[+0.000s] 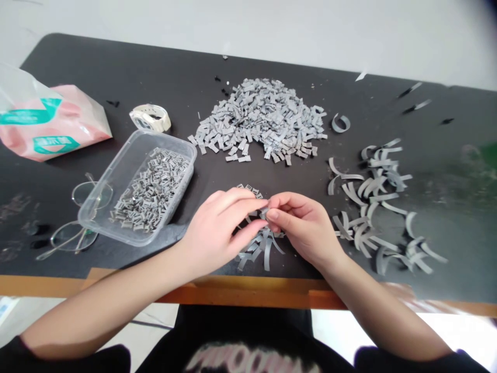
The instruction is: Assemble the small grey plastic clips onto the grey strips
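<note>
My left hand (pixel 221 225) and my right hand (pixel 303 223) meet fingertip to fingertip above the front of the table. Pinched between them is a small grey strap piece (pixel 264 212), mostly covered by the fingers, so I cannot tell whether a buckle is on it. Under the hands lie loose grey strap strips (pixel 267 248) and several small grey buckles (pixel 250 190), partly hidden. To the left, a clear plastic box (pixel 104 228) holds many more small grey buckles (pixel 151 191).
A big heap of short grey strap pieces (pixel 267 114) lies at the back. Longer curved grey strips (pixel 373 191) are scattered at right. A white watch (pixel 153 116), glasses (pixel 73 235) and a pink tissue pack (pixel 66 124) are on the left. The table's wooden edge (pixel 248 290) runs in front.
</note>
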Available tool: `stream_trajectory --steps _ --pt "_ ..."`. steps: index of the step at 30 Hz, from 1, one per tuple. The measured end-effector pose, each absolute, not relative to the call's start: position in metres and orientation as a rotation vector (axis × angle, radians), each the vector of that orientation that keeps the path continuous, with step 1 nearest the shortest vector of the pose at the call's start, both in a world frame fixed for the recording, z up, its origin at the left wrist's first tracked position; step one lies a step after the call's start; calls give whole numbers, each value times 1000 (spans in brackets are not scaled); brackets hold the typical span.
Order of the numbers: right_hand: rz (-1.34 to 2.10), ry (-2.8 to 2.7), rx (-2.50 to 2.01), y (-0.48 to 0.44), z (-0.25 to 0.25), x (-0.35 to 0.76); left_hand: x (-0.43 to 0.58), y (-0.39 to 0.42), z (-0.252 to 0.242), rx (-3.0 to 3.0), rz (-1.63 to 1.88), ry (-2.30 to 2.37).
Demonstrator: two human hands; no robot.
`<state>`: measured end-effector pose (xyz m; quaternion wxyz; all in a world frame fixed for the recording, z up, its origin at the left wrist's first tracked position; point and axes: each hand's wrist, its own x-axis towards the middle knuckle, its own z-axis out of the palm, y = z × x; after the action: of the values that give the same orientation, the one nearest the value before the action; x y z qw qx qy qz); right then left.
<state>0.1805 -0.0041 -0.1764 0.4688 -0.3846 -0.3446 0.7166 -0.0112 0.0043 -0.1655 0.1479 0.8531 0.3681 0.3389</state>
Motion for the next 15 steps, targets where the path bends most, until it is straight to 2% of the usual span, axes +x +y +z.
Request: stream_trajectory --steps 5,15 --pt "1709 -881 -961 -4 -177 183 -12 7 -163 2216 929 1139" --pt "1600 -1001 -961 -4 -172 185 -13 11 -163 2151 903 1071"
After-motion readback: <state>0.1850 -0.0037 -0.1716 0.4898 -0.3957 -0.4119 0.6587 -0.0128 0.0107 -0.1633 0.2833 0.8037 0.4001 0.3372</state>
